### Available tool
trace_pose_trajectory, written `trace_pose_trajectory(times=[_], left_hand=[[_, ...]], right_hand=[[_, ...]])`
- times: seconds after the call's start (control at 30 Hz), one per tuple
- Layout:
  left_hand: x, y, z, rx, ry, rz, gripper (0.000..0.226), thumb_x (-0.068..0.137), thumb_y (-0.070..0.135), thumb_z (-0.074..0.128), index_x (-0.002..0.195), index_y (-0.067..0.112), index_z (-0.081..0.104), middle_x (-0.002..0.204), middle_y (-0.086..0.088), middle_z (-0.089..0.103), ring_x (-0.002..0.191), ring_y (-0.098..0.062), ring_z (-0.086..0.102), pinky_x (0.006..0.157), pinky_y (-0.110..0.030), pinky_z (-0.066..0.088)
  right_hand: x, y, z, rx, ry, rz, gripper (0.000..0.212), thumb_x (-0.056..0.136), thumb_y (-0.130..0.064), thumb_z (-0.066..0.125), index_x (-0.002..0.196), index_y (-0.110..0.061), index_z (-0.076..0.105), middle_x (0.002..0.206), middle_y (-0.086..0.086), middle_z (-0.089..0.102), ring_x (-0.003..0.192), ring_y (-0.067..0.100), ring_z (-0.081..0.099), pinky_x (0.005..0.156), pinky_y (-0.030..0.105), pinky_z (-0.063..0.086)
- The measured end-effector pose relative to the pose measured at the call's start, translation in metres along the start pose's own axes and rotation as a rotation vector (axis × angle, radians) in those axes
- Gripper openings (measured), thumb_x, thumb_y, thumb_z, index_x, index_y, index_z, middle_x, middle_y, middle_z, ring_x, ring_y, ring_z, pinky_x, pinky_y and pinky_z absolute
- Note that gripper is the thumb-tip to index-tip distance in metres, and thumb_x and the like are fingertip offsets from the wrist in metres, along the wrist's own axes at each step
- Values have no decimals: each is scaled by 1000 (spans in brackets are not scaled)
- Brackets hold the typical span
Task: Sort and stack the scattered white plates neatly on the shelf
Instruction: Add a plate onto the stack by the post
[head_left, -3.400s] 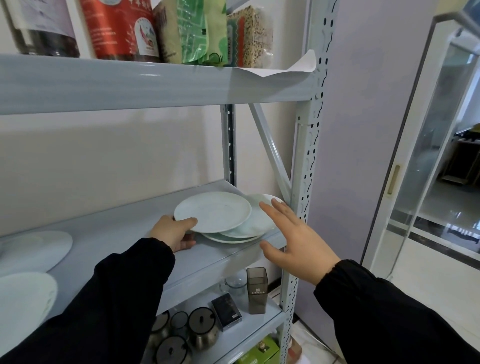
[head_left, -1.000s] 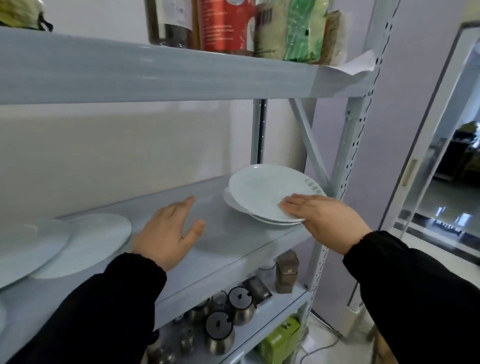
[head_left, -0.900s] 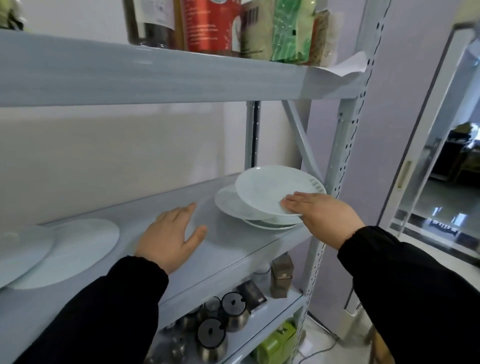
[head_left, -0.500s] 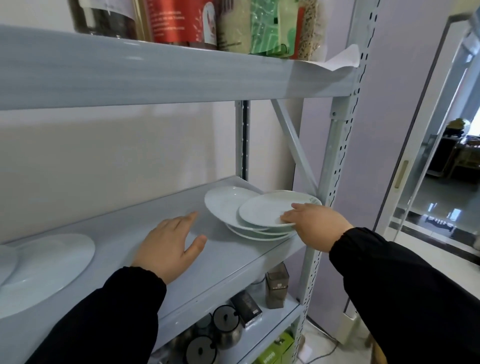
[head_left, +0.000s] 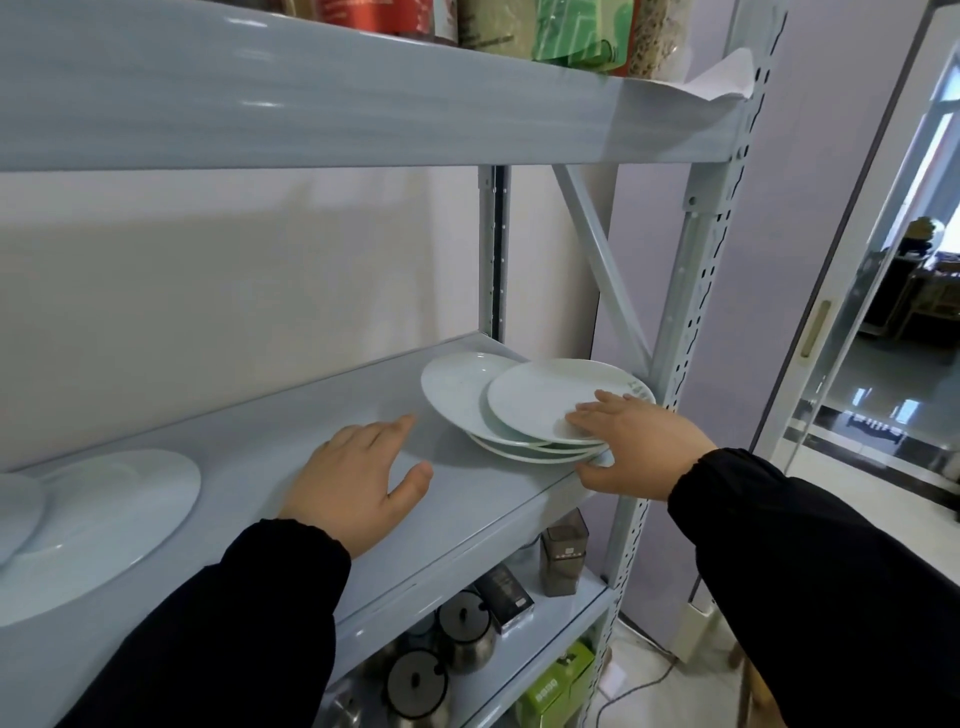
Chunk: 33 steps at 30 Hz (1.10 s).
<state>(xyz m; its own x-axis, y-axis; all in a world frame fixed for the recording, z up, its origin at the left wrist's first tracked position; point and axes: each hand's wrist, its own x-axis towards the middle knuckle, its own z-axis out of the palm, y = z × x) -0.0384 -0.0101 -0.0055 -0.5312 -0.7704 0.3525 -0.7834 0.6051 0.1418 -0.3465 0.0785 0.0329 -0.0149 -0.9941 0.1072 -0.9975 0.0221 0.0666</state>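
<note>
The right hand (head_left: 631, 447) grips the uneven plate stack (head_left: 524, 410); the left hand (head_left: 358, 478) rests open on the shelf (head_left: 467, 499); two plates (head_left: 98, 514) remain unstacked.

2 hands (head_left: 358, 483), approx 6 white plates (head_left: 540, 400), 3 lidded pots (head_left: 462, 629), 1 green box (head_left: 556, 686).

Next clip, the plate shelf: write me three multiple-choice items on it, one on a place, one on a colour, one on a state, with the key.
1. Where is the plate pile?
A. right end of the middle shelf
B. top shelf
C. floor

2. What colour are the sleeves?
A. white
B. black
C. red

3. What is the left hand doing?
A. gripping a plate
B. holding a jar
C. lying open on the shelf

Key: A, the pile sits beside the right post; B, both sleeves are black; C, its fingers are spread and hold nothing, while the right hand holds the top plate.
</note>
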Motion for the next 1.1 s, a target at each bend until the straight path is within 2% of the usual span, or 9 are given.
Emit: trace_pose_trajectory(times=[0.17,0.33,0.5,0.6,0.7,0.8,1.0,1.1], left_hand=[[0,1,1,-26,14,-3,84,82,69,14,150,23,32,141,-1,50,129,-23,42,105,-38,35],[0,1,1,-28,17,2,84,82,69,14,149,23,33,142,-1,49,128,-24,42,104,-38,35],[-6,-3,-3,-13,45,-9,80,83,67,17,147,22,38,137,-2,54,125,-25,45,102,-39,37],[-15,-6,-9,-5,55,-36,80,85,66,16,147,22,39,138,0,53,126,-24,44,102,-38,37],[-27,-14,-15,9,69,-76,75,86,64,20,147,23,38,136,2,54,123,-22,45,101,-36,38],[-44,-29,-23,23,85,-124,71,88,60,24,147,24,37,136,1,54,123,-23,46,100,-37,38],[-93,-64,-47,58,137,-268,68,90,60,28,144,22,44,130,-1,59,120,-24,50,101,-39,40],[-121,-79,-61,6,212,-352,65,89,58,32,140,21,49,129,-1,60,121,-20,50,101,-31,36]], right_hand=[[-1,-3,5,34,42,-9,79,83,-61,50,153,-35,23,161,-9,21,150,14,10,121,33,13],[-8,-15,2,67,88,-45,89,76,-73,37,154,-34,19,162,-5,18,150,17,7,121,33,11],[-11,-45,-4,115,111,-119,84,84,-65,50,154,-33,18,163,-5,13,150,16,2,119,29,6],[-7,-67,-7,144,118,-188,84,83,-67,45,154,-33,16,163,-3,10,150,16,-2,121,30,4],[1,-93,-3,178,175,-285,87,78,-70,36,154,-32,20,163,-1,13,151,17,-1,122,34,8],[10,-123,0,238,200,-378,84,79,-70,37,153,-33,21,163,-1,12,150,16,-2,121,33,9],[35,-192,6,434,160,-525,84,78,-70,38,153,-38,21,163,-7,10,150,10,-3,120,33,13],[47,-235,8,535,127,-587,87,73,-72,35,152,-39,20,163,-8,11,149,8,-2,120,29,13]])
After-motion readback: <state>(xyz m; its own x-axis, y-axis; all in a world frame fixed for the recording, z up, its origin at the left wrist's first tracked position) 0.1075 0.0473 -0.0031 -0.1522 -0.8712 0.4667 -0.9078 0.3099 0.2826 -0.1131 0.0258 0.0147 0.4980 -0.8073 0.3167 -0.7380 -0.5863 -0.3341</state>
